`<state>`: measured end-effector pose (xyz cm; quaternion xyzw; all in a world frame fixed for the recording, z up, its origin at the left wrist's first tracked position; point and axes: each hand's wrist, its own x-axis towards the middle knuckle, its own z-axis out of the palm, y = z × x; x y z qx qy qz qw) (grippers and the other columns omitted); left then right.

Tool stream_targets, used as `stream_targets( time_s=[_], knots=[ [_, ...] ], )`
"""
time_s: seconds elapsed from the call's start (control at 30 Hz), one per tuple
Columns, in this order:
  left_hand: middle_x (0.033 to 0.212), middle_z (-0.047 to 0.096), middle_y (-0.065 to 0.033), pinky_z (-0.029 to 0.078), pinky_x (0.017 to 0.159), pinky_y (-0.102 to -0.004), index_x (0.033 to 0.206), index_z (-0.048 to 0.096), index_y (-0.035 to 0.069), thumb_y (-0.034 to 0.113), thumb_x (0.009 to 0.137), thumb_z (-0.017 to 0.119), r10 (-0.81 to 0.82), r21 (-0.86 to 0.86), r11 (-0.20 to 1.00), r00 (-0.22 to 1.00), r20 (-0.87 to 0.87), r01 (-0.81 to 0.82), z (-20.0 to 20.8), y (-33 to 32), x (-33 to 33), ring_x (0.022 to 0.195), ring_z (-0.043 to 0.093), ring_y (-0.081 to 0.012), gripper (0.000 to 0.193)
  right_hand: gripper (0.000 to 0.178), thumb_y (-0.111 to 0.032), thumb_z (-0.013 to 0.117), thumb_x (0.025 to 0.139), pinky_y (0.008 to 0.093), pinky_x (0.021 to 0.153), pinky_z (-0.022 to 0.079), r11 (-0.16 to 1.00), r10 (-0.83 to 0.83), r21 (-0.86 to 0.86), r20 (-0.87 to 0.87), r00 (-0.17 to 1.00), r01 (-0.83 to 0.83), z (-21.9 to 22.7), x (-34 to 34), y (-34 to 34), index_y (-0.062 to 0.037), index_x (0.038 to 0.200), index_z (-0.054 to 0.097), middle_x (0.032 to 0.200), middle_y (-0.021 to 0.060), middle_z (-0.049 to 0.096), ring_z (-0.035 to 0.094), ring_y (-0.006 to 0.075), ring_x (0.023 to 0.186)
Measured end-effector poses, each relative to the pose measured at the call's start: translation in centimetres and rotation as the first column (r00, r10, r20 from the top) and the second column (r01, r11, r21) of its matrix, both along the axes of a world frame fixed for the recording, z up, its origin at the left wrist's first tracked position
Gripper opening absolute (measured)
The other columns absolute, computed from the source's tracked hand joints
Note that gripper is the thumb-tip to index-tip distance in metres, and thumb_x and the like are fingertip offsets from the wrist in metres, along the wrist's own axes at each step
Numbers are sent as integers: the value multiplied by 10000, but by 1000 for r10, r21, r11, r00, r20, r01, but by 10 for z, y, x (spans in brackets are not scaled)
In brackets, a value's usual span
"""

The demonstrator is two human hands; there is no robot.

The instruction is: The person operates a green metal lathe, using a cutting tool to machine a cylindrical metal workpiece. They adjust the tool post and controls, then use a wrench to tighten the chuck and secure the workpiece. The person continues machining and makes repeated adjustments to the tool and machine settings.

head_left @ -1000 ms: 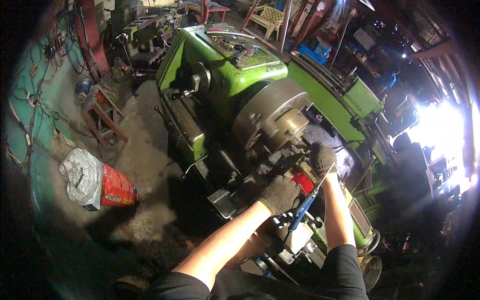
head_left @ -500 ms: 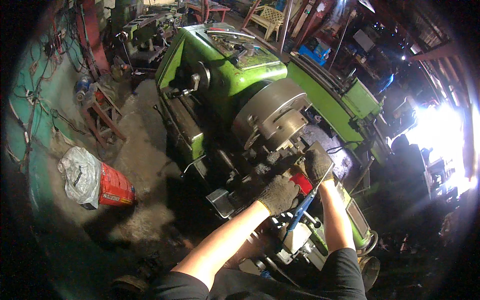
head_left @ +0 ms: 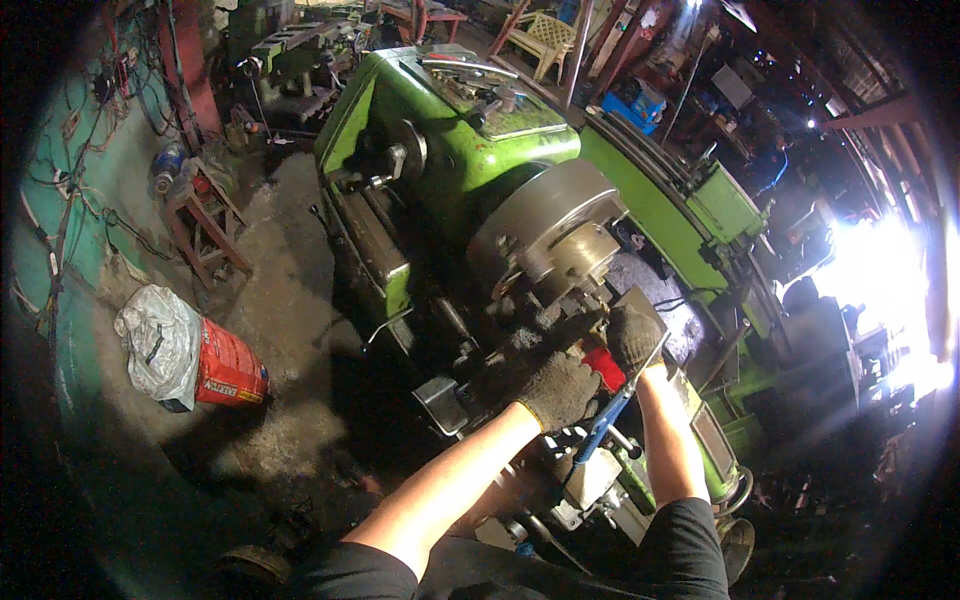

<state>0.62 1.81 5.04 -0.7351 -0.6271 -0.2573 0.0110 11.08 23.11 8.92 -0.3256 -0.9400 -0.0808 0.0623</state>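
Note:
Both my hands wear dark grey knit gloves and work close together in front of the lathe chuck (head_left: 545, 215). A brass-coloured round workpiece (head_left: 585, 250) sits in the chuck. My left hand (head_left: 558, 390) is closed, its fingers curled beside a bright red piece (head_left: 603, 368); what they grip is hidden. My right hand (head_left: 632, 338) is bent round near a flat, tan-grey plate (head_left: 642, 303), its fingertips out of sight. Below the hands, a blue bar-like part (head_left: 604, 425) slants up toward my right wrist. I cannot tell whether either hand holds it.
The green lathe headstock (head_left: 470, 120) rises ahead, with loose tools on top. Its green rear guard (head_left: 650, 190) runs to the right. A lever (head_left: 388, 330) juts out at the left. On the floor stands a red bucket (head_left: 230, 365) with a plastic bag, near a small stand (head_left: 207, 225).
The view has shifted slightly, so the lathe sits a little farther right. Both hands keep nearly the same place and pose.

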Motion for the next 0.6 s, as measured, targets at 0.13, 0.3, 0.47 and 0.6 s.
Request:
stream_targets(
  time_s=[0.13, 0.3, 0.47, 0.6],
  knots=[
    [999, 728, -96, 506, 880, -494, 1086, 716, 123, 416, 961, 695, -1, 34, 999, 1000, 24, 0, -4, 2, -1, 1016, 705, -308, 319, 220, -207, 700, 966, 534, 768, 628, 999, 8, -35, -30, 1000, -9, 18, -8, -18, -121, 1110, 842, 980, 223, 801, 797, 428, 890],
    [986, 734, -105, 512, 885, -496, 1078, 720, 110, 379, 941, 719, 5, 6, 1000, 999, 38, -5, 4, -4, -4, 1018, 709, -311, 302, 247, -148, 665, 976, 517, 813, 628, 997, 41, -68, -98, 994, -48, 43, -14, -34, -137, 1147, 843, 1049, 202, 795, 794, 421, 953],
    [1001, 720, -117, 513, 897, -515, 1084, 707, 108, 347, 920, 735, -49, 24, 999, 991, 127, 47, 5, -1, 3, 1021, 700, -337, 291, 222, -184, 654, 991, 541, 845, 617, 995, -98, -24, -39, 994, 98, 26, -3, -2, -63, 1105, 802, 1055, 241, 756, 770, 463, 976],
    [1010, 711, -126, 507, 920, -534, 1088, 697, 107, 331, 914, 734, -23, 4, 1000, 997, 78, 22, 3, 2, -1, 1033, 684, -356, 286, 211, -198, 671, 976, 570, 841, 621, 992, -95, -94, -129, 987, 83, 36, -11, 8, -40, 1076, 771, 984, 276, 778, 775, 479, 970]
  ],
)
